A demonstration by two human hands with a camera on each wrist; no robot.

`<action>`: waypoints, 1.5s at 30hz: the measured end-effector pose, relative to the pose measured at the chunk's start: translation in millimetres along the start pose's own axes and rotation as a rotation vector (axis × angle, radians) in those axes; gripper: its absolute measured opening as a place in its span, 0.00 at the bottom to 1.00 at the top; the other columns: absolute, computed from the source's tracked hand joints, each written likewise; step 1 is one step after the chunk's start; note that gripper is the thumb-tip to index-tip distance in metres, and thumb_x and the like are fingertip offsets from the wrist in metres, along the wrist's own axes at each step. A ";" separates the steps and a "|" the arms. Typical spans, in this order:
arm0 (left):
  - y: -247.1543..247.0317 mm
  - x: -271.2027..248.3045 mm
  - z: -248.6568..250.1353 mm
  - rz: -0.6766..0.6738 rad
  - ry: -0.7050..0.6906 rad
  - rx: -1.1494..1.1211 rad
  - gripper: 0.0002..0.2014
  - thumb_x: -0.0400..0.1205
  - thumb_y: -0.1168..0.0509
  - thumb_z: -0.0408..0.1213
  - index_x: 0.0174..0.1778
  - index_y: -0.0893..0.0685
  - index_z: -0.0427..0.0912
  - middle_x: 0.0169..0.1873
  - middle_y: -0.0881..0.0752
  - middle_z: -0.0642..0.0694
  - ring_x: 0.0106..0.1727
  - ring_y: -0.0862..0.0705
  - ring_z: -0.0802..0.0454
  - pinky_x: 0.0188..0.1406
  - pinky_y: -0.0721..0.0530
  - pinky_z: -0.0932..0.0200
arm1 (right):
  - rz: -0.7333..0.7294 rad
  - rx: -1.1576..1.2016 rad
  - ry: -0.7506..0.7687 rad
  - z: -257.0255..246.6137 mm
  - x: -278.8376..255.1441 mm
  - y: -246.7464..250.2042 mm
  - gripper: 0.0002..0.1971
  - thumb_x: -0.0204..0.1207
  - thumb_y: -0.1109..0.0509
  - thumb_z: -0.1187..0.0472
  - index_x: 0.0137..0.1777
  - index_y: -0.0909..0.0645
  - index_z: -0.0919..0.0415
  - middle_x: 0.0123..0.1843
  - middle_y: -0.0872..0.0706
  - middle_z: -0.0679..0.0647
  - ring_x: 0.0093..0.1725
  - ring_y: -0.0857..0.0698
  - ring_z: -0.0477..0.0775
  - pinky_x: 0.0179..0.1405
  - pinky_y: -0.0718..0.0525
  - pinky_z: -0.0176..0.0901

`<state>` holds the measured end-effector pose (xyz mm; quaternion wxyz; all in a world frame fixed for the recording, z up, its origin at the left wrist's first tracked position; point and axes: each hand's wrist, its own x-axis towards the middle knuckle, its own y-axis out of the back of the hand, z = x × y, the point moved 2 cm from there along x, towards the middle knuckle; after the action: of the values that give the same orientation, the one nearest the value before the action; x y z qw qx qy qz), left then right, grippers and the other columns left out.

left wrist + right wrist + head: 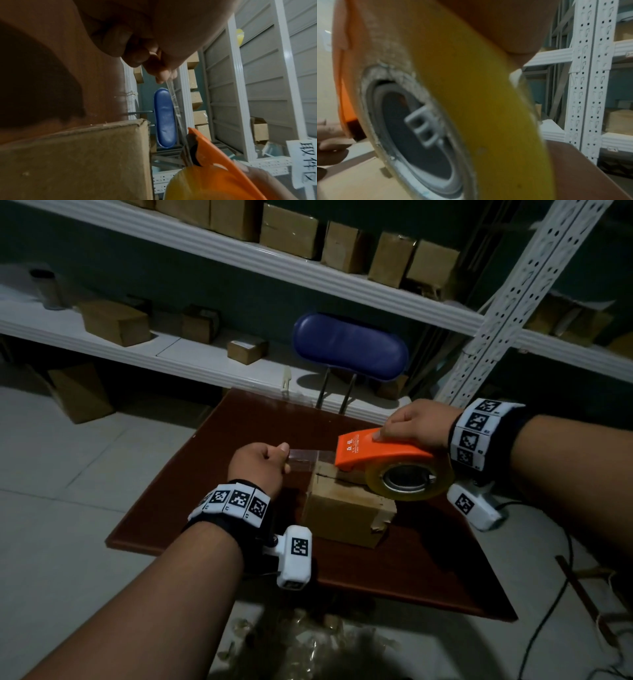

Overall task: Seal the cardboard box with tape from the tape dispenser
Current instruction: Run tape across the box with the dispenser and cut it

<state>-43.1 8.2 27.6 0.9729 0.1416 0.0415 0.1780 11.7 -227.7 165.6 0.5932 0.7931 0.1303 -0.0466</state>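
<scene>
A small cardboard box [346, 508] sits on a dark red-brown table [212, 494], its top flaps meeting in a seam. My right hand [416, 422] grips the orange tape dispenser [376, 448] from above, just over the box's top. Its yellowish tape roll [409, 477] fills the right wrist view [471, 94]. A clear tape strip [310, 457] runs left from the dispenser's mouth to my left hand [263, 463], which pinches its free end. In the left wrist view the tape strip [175, 100] stretches from my fingertips [161, 77] to the dispenser [214, 152] beside the box [77, 159].
A blue chair back [349, 347] stands behind the table. White shelves [274, 265] with several cardboard boxes run along the back, with a perforated white upright [513, 289] at right. Crumpled tape scraps [301, 642] lie on the floor near me; a black cable [548, 611] trails at right.
</scene>
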 end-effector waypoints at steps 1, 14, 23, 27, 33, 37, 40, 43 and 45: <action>-0.6 1.1 -2.5 -0.005 0.015 -0.004 0.21 0.84 0.35 0.50 0.31 0.13 0.41 0.24 0.16 0.46 0.26 0.22 0.49 0.26 0.27 0.58 | 0.000 0.006 -0.002 -0.1 2.8 -2.4 0.21 0.70 0.24 0.33 0.41 0.09 0.52 0.40 0.09 0.52 0.45 0.11 0.53 0.47 0.16 0.46; -33.9 10.7 -32.6 -0.112 0.229 -0.005 0.19 0.85 0.35 0.49 0.37 0.12 0.39 0.36 0.10 0.40 0.42 0.13 0.41 0.49 0.17 0.50 | 0.008 0.045 -0.064 -10.1 14.4 -7.4 0.22 0.71 0.22 0.38 0.50 0.08 0.58 0.43 0.07 0.55 0.44 0.10 0.53 0.38 0.20 0.41; -57.5 8.6 -37.6 -0.195 0.264 0.113 0.15 0.86 0.37 0.50 0.51 0.13 0.41 0.44 0.13 0.44 0.53 0.15 0.39 0.49 0.24 0.51 | -0.004 -0.036 -0.002 -18.5 5.1 -6.7 0.16 0.78 0.26 0.41 0.34 0.14 0.50 0.47 0.11 0.56 0.52 0.13 0.57 0.55 0.19 0.43; -58.7 9.7 -37.4 -0.238 0.237 0.268 0.21 0.86 0.38 0.53 0.56 0.13 0.37 0.50 0.11 0.39 0.50 0.14 0.39 0.45 0.22 0.52 | -0.004 -0.014 0.001 -15.8 6.9 -7.6 0.18 0.77 0.26 0.40 0.44 0.09 0.55 0.48 0.09 0.57 0.52 0.12 0.57 0.56 0.19 0.44; -52.9 14.4 -37.6 -0.099 0.253 0.151 0.07 0.85 0.34 0.41 0.52 0.19 0.42 0.41 0.17 0.49 0.48 0.16 0.45 0.46 0.19 0.51 | 0.002 -0.004 -0.002 -14.0 8.4 -8.1 0.21 0.78 0.27 0.40 0.54 0.07 0.58 0.55 0.08 0.59 0.58 0.12 0.59 0.63 0.18 0.47; -60.9 13.5 -10.8 -0.088 0.106 -0.127 0.20 0.86 0.45 0.55 0.47 0.16 0.44 0.47 0.13 0.42 0.55 0.16 0.40 0.61 0.21 0.48 | 0.015 0.032 -0.012 -10.7 12.1 -8.7 0.21 0.75 0.25 0.38 0.50 0.07 0.57 0.52 0.07 0.58 0.55 0.11 0.59 0.63 0.15 0.50; -69.6 2.2 -2.8 -0.209 0.113 -0.114 0.25 0.90 0.54 0.55 0.59 0.14 0.47 0.48 0.16 0.50 0.53 0.21 0.49 0.54 0.32 0.59 | -0.012 0.033 0.006 -7.2 16.7 -8.7 0.19 0.75 0.25 0.38 0.42 0.09 0.55 0.44 0.09 0.56 0.49 0.11 0.56 0.57 0.16 0.47; -76.3 -5.4 -4.4 -0.226 0.046 -0.070 0.24 0.91 0.53 0.51 0.69 0.18 0.41 0.57 0.16 0.44 0.61 0.19 0.44 0.46 0.33 0.66 | -0.033 0.039 0.040 -5.2 18.8 -7.8 0.20 0.74 0.24 0.37 0.40 0.09 0.55 0.39 0.10 0.53 0.43 0.12 0.53 0.53 0.16 0.46; -80.0 -6.2 -7.3 -0.222 0.045 -0.050 0.19 0.90 0.47 0.48 0.66 0.17 0.44 0.48 0.13 0.48 0.52 0.15 0.44 0.35 0.29 0.61 | -0.037 0.028 0.060 -3.2 20.9 -7.9 0.19 0.74 0.24 0.38 0.39 0.10 0.55 0.38 0.11 0.52 0.41 0.13 0.52 0.51 0.17 0.44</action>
<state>-23.0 -63.8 -2.4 0.9887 0.1076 0.0745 0.0733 29.4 -219.4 154.4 0.5768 0.7999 0.1619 -0.0355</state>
